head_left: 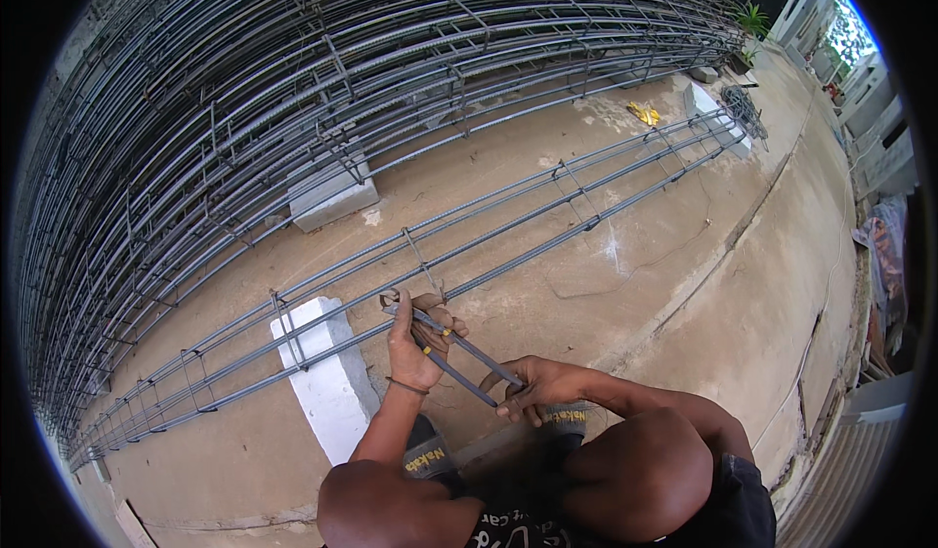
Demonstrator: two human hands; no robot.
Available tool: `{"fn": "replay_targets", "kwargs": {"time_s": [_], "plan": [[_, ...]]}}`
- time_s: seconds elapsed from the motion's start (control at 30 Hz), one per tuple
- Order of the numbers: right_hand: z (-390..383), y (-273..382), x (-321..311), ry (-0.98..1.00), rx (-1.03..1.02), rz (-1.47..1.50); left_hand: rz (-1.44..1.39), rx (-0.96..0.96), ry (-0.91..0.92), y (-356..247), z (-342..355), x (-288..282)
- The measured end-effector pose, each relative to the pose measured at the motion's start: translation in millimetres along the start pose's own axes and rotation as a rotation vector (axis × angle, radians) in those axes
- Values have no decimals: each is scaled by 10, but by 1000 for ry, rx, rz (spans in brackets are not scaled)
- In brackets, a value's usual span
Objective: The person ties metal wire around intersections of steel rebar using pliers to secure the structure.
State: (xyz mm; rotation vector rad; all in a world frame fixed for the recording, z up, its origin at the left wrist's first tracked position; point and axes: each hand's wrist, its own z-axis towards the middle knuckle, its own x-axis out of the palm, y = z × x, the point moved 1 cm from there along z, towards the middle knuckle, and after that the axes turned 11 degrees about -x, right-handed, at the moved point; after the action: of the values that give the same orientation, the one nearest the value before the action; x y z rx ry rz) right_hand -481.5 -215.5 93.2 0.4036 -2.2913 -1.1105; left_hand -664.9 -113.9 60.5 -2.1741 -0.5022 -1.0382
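Observation:
Long-handled pincers with dark handles and small yellow marks slant between my two hands. My left hand is closed around them near their head, right beside the nearest bar of a long rebar cage. With its fingers curled, my right hand grips the far end of one handle; the other handle's end is close to its fingertips. Beside my left hand, a square stirrup crosses the cage's bars. Whether a tie wire is between my left fingers cannot be made out.
A white block props the cage at left, and another pale block supports its far end. Stacked rebar cages fill the upper left, resting on a grey block. Coiled wire and a yellow wrapper lie far off.

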Motion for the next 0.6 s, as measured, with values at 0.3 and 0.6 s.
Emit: {"fn": "replay_targets", "kwargs": {"time_s": [0.3,0.6], "plan": [[-49,269,-58,18,-249,76,-129,273,-183,-446,-78,-79],[351,-72,-216,-88,-741,-598,124,241,332,-595,-252,84]]}}
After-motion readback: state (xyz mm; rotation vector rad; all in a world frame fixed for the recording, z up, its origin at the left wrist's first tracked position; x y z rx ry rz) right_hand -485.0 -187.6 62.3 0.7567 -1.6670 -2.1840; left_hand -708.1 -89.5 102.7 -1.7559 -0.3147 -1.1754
